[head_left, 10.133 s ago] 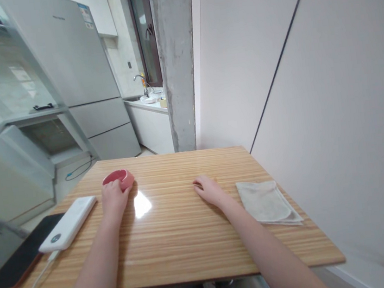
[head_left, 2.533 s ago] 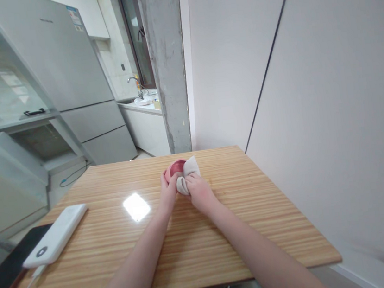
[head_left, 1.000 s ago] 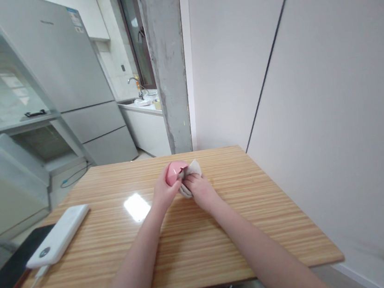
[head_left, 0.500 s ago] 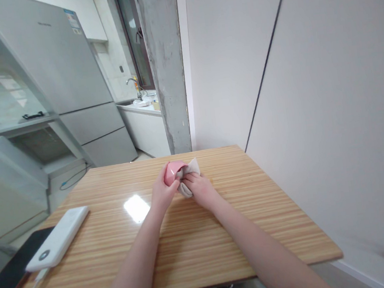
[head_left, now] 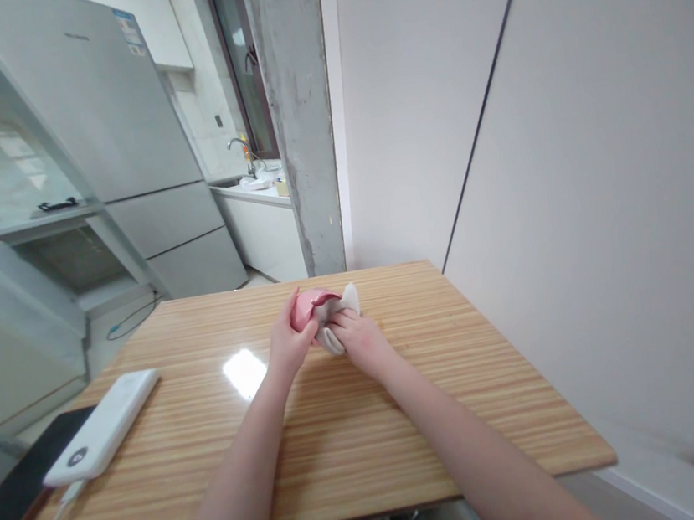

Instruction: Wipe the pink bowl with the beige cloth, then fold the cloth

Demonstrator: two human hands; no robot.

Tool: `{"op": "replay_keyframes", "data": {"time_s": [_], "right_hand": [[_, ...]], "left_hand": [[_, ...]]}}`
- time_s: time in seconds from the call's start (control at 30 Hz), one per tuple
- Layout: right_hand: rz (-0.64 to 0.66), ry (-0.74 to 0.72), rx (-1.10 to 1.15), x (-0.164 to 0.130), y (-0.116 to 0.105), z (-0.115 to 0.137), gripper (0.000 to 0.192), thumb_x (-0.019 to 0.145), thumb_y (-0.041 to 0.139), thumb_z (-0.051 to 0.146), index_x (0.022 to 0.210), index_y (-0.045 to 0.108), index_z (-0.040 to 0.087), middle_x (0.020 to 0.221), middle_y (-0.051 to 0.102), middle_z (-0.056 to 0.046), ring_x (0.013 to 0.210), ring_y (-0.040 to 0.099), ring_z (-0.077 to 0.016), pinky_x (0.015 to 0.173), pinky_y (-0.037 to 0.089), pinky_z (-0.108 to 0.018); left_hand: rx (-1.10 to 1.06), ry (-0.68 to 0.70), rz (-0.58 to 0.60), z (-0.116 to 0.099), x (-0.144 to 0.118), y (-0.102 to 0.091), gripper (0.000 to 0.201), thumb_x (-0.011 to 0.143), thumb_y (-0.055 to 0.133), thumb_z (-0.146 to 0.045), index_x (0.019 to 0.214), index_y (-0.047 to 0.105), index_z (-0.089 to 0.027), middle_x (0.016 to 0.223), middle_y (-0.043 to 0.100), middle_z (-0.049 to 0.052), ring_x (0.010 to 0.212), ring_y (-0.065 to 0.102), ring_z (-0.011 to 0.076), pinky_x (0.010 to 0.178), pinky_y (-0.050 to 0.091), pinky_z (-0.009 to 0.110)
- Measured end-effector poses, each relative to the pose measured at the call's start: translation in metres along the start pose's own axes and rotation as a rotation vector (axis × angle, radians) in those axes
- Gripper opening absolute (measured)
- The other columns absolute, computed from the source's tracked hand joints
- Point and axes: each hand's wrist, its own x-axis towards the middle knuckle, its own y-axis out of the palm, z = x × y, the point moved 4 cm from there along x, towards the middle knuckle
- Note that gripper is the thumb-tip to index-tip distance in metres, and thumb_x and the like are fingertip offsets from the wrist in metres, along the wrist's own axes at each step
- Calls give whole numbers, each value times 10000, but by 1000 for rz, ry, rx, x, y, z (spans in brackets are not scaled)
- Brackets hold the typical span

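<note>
My left hand [head_left: 288,335] grips a glossy pink bowl [head_left: 305,305] from its left side, with the thumb near the rim. The bowl is tipped so its mouth faces right, toward my other hand. A whitish cloth [head_left: 348,299] is bunched at the opening, part of it inside and part hanging out below. My right hand [head_left: 356,336] presses the cloth into the bowl, and its fingertips are partly hidden there. Both hands are just above the far half of the wooden table [head_left: 442,417].
A white power bank [head_left: 105,425] with a cable lies on a dark phone [head_left: 29,480] at the table's left. Beyond stand a grey fridge [head_left: 95,114], a sink counter with a faucet [head_left: 245,150] and a concrete pillar [head_left: 302,114]. A white wall panel [head_left: 596,179] borders the right.
The bowl has turned slightly in my left hand, so more of its darker pink rim shows. My left hand has shifted a little left; the right still holds the cloth.
</note>
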Motion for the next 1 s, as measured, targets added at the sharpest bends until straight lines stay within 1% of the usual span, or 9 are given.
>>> {"op": "replay_keyframes", "data": {"time_s": [0.1,0.17,0.3,0.43,0.57,0.67,0.83,0.9,1.0], "right_hand": [[-17,77,-25,-2,4,0,204,909,455,167,984,645,170,1013,634,-83,1021,477,-207,849,406,-337],[-43,94,-7,-3,6,1,208,902,453,140,974,648,156,994,634,-84,1009,475,-204,849,405,-325],[-51,3,7,-2,1,5,194,912,454,164,957,643,174,1022,624,-70,1022,476,-185,846,395,-307],[-32,32,-71,-1,-4,5,187,931,440,221,957,624,194,1019,619,-66,1018,480,-192,855,377,-339],[12,192,-93,-3,4,1,198,914,429,153,944,624,172,966,621,-79,981,472,-205,781,396,-319],[25,203,-69,-4,6,2,195,881,445,105,934,625,160,971,613,-79,969,463,-202,743,396,-299],[39,85,-56,-3,-3,7,162,885,462,135,912,616,181,1001,599,-62,984,458,-186,754,378,-292],[39,88,-69,-3,-5,6,167,897,451,151,920,612,186,998,601,-60,990,460,-186,765,377,-296],[34,170,-80,-4,0,2,195,889,437,122,942,618,171,977,610,-71,968,463,-195,759,391,-296]], "left_hand": [[-143,-43,-76,2,-8,15,762,671,693,-301,1347,359,-192,1159,601,98,1053,590,220,935,466,364],[-184,-56,-101,3,-13,23,659,685,682,-309,1275,414,-189,1159,597,90,1062,582,206,941,459,344],[-127,-24,-103,1,-8,11,502,716,626,-279,1191,500,-180,1140,606,76,1069,574,215,943,454,341],[-128,-82,7,10,0,6,650,691,655,-295,1296,444,-187,1128,617,86,1021,600,228,857,501,335],[-298,-148,-17,27,-7,28,835,672,709,-361,1376,292,-198,1175,591,110,1022,606,199,874,491,322],[-297,-165,-41,34,-8,36,691,682,696,-379,1272,395,-182,1139,603,106,1006,609,201,890,481,341],[-178,-178,-30,34,6,13,423,699,631,-303,1086,542,-155,1035,635,83,1001,601,221,907,469,374],[-164,-141,6,31,7,10,494,662,667,-273,1128,543,-164,1061,633,81,1032,590,224,934,453,374],[-250,-164,3,34,0,23,759,651,716,-310,1323,385,-189,1149,603,105,1039,597,215,923,465,366]]}}
